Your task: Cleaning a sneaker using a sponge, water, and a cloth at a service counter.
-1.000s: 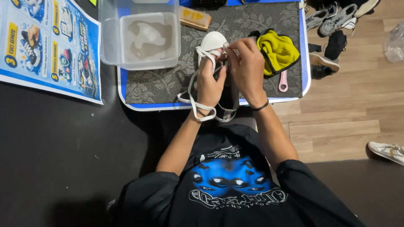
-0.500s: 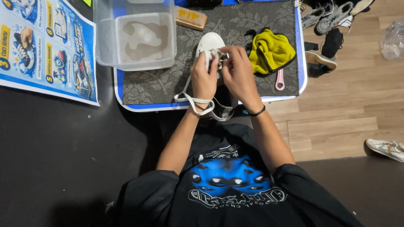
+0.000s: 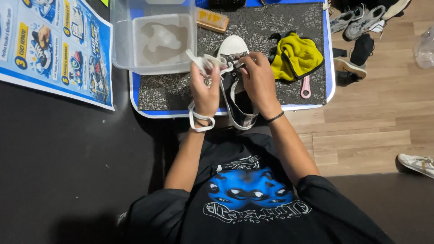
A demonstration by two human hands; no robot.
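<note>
Left hand (image 3: 205,90), fingers closed, grips a bunched white shoelace (image 3: 205,61) that also loops around its wrist. Right hand (image 3: 258,79), fingers curled, pinches the lace at the upper eyelets of a black high-top sneaker (image 3: 235,86) with a white toe cap. Sneaker lies toe-away on a dotted grey mat (image 3: 172,90), which serves as landmark: a clear tub of water (image 3: 153,38) at its far left corner, a wooden brush (image 3: 211,20) at its far edge, a yellow cloth (image 3: 296,56) and pink handle (image 3: 306,87) on its right part.
</note>
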